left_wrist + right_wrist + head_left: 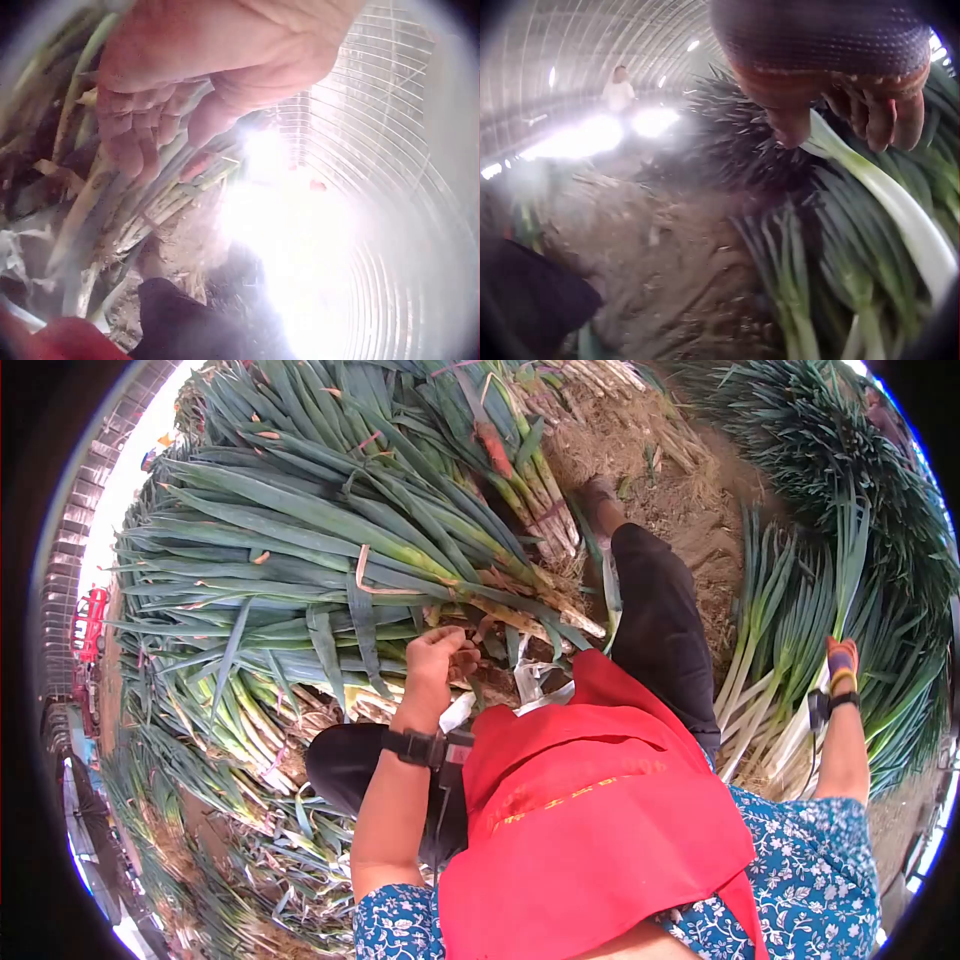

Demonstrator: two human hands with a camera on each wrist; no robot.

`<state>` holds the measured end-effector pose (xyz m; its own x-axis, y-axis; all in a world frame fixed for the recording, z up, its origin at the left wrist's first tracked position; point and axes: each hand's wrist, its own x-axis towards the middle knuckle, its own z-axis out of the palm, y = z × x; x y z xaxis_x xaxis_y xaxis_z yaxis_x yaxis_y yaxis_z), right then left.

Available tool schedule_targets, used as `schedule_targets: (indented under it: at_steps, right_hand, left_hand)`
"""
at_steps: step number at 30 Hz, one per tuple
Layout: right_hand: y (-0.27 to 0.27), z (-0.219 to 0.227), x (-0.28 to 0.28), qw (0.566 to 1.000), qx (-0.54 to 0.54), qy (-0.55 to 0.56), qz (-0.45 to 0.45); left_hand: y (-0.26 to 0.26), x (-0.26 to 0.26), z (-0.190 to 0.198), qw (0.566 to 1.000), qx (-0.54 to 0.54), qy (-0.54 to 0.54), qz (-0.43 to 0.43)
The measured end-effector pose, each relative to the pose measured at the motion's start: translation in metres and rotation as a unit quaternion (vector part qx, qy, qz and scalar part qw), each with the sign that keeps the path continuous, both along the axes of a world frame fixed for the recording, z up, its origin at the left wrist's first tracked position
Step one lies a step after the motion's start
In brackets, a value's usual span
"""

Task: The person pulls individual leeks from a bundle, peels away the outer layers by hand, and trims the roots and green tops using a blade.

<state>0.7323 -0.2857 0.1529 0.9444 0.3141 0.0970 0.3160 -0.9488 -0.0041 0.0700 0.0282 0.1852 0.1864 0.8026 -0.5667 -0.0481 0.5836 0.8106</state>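
Sorting of green onions looks well under way but far from finished. A large stack of green onions (330,540) already lies piled at the person's left, leaves fanned outward, with some bundles tied by pale bands. A loose heap of untied stalks (780,660) still waits on the soil at the right, so plenty remains to gather, by my reading.

The left hand (437,655) is raised with the forearm upright, knuckles against the root ends of the stack; its fingers (131,139) curl inward around a few stalks there, as the left wrist view shows from below. The right hand (842,660), in a striped glove, is stretched out well to the side, arm nearly straight, reaching into the loose heap. Its fingers (889,112) pinch a single green onion (900,210) at the pale shank, which runs down and away from the hand. A red apron (600,800) covers the person's lap between both arms.
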Motion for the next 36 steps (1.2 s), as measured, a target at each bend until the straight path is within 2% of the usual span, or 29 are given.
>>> schedule_targets:
  at_steps: [1, 2, 3, 4, 5, 6, 7, 8, 9, 12, 13, 14, 15, 16, 17, 19, 20, 21, 22, 23, 24, 25, 26, 27, 29, 30, 32, 35, 36]
  right_hand:
    - [0.002, 0.009, -0.019, 1.0, -0.012, 0.016, -0.001]
    - [0.007, -0.006, -0.014, 0.995, 0.048, 0.06, 0.056]
    - [0.028, -0.028, -0.016, 0.992, 0.024, -0.03, 0.116]
    - [0.073, 0.002, -0.083, 0.97, 0.13, 0.033, 0.202]
    - [0.119, 0.017, -0.144, 0.93, 0.224, 0.032, 0.29]
    - [0.16, 0.021, -0.194, 0.829, 0.342, -0.036, 0.441]
    - [0.201, 0.024, -0.245, 0.696, 0.402, -0.105, 0.586]
    - [0.226, 0.011, -0.29, 0.694, 0.4, -0.1, 0.591]
    - [0.241, -0.022, -0.331, 0.705, 0.271, -0.058, 0.653]
    - [0.295, -0.081, -0.421, 0.649, 0.166, 0.099, 0.736]
    - [0.309, -0.117, -0.447, 0.672, 0.154, 0.081, 0.72]
    - [0.321, -0.133, -0.463, 0.665, 0.159, 0.086, 0.725]
    - [0.333, -0.145, -0.476, 0.733, 0.053, 0.201, 0.648]
    - [0.347, -0.147, -0.485, 0.776, -0.056, 0.305, 0.55]
    - [0.359, -0.15, -0.489, 0.772, -0.053, 0.307, 0.554]
    - [0.373, -0.128, -0.494, 0.744, -0.209, 0.397, 0.495]
    - [0.37, -0.108, -0.491, 0.725, -0.184, 0.44, 0.497]
    - [0.359, -0.105, -0.494, 0.726, -0.183, 0.437, 0.499]
    - [0.337, -0.104, -0.498, 0.693, 0.035, 0.424, 0.582]
    - [0.318, -0.099, -0.505, 0.618, 0.252, 0.39, 0.635]
    - [0.311, -0.087, -0.507, 0.616, 0.256, 0.387, 0.636]
    - [0.309, -0.066, -0.507, 0.626, 0.29, 0.326, 0.646]
    - [0.308, -0.048, -0.51, 0.631, 0.327, 0.263, 0.653]
    - [0.305, -0.039, -0.51, 0.635, 0.316, 0.252, 0.658]
    - [0.303, 0.002, -0.507, 0.568, 0.329, 0.364, 0.661]
    - [0.308, 0.027, -0.51, 0.522, 0.358, 0.416, 0.653]
    - [0.309, 0.072, -0.514, 0.437, 0.392, 0.494, 0.641]
    - [0.324, 0.104, -0.539, 0.41, 0.412, 0.529, 0.619]
    - [0.326, 0.114, -0.548, 0.374, 0.473, 0.484, 0.635]
  left_hand:
    - [0.006, 0.001, -0.006, 1.0, -0.012, 0.002, 0.017]
    - [0.011, 0.003, -0.014, 1.0, -0.017, 0.006, 0.015]
    - [0.016, 0.009, -0.022, 0.999, -0.034, 0.0, 0.024]
    - [0.019, 0.015, -0.029, 0.998, -0.051, -0.007, 0.035]
    - [0.02, 0.019, -0.036, 0.998, -0.055, -0.005, 0.032]
    - [0.021, 0.021, -0.043, 0.998, -0.058, -0.017, 0.037]
    - [0.022, 0.023, -0.05, 0.997, -0.06, -0.029, 0.045]
    - [0.022, 0.022, -0.058, 0.996, -0.064, -0.028, 0.051]
    - [0.021, 0.017, -0.065, 0.995, -0.071, -0.033, 0.056]
    - [0.018, 0.006, -0.072, 0.992, -0.074, -0.038, 0.095]
    - [0.016, 0.003, -0.072, 0.99, -0.072, -0.04, 0.117]
    - [0.013, 0.002, -0.07, 0.989, -0.071, -0.037, 0.126]
    - [0.012, 0.0, -0.069, 0.99, -0.061, -0.038, 0.12]
    - [0.009, -0.001, -0.063, 0.988, -0.063, -0.032, 0.137]
    - [0.008, -0.002, -0.056, 0.986, -0.066, -0.026, 0.152]
    - [0.013, -0.01, -0.053, 0.985, -0.063, -0.009, 0.159]
    - [0.017, -0.016, -0.056, 0.991, -0.028, -0.016, 0.13]
    - [0.022, -0.02, -0.058, 0.994, 0.009, -0.026, 0.102]
    - [0.028, -0.012, -0.044, 0.987, 0.097, 0.002, 0.131]
    - [0.034, -0.01, -0.025, 0.986, 0.1, 0.001, 0.135]
    - [0.043, -0.006, -0.004, 0.975, 0.115, -0.118, 0.146]
    - [0.049, -0.005, 0.013, 0.951, 0.133, -0.235, 0.152]
    - [0.048, -0.011, 0.025, 0.958, 0.127, -0.208, 0.152]
    - [0.047, -0.009, 0.038, 0.954, 0.118, -0.191, 0.199]
    - [0.032, -0.012, 0.064, 0.955, 0.141, -0.13, 0.226]
    - [0.025, -0.017, 0.074, 0.949, 0.207, -0.138, 0.193]
    - [0.01, -0.025, 0.088, 0.938, 0.255, -0.134, 0.191]
    - [-0.016, -0.028, 0.122, 0.913, 0.328, -0.121, 0.213]
    - [-0.025, -0.036, 0.13, 0.921, 0.317, -0.064, 0.216]
